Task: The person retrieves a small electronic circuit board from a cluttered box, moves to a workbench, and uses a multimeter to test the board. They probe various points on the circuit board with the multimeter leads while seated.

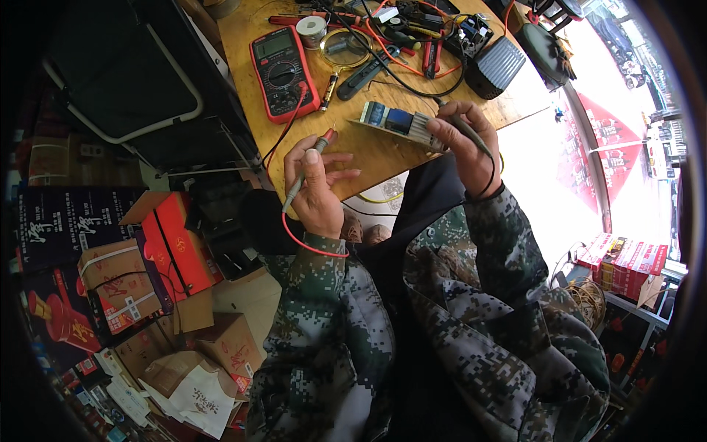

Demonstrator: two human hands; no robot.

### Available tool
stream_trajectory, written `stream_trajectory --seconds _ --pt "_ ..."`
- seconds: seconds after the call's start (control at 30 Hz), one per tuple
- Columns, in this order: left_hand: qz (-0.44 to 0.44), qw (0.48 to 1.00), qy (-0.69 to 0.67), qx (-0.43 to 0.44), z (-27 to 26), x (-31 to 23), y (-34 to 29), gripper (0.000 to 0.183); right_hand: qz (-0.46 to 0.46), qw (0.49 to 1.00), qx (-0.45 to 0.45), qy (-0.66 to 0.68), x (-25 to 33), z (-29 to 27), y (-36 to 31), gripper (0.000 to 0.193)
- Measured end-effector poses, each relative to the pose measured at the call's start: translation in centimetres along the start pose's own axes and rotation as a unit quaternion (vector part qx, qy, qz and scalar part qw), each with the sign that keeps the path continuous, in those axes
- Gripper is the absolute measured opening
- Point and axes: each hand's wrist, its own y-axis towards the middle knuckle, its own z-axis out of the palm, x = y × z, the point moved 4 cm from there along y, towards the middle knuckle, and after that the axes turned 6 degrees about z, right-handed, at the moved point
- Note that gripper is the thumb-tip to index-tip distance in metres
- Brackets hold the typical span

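My left hand [320,191] is closed around a grey test probe [300,177] with a red collar; a red lead runs from its lower end. The probe's tip points up and away over the table edge, apart from the board. In my right hand [475,147] are a small circuit board [394,121] with blue parts and a finned metal heat sink, and a second, dark test probe [465,131] with a black lead. My thumb presses the board's right end. A red and black multimeter [284,74] lies on the table beyond my left hand.
The wooden table [243,26] holds a solder spool [311,29], a magnifying glass [345,48], a grey-handled tool [368,74], pliers, tangled cables and a ribbed dark case [497,68]. A folding chair [132,81] stands left; cardboard boxes [121,283] crowd the floor below.
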Motion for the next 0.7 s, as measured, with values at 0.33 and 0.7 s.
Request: stream_trajectory --seconds 0.33,0.7 --pt "0.008 0.999 0.007 0.031 -0.1 0.0 0.0 0.048 -0.018 0.998 -0.037 -0.042 -0.5 -1.1 1.0 0.031" --pt "0.007 0.999 0.011 0.029 0.1 0.1 0.0 0.045 -0.084 0.989 -0.012 -0.122 0.3 -2.7 -2.0 0.041"
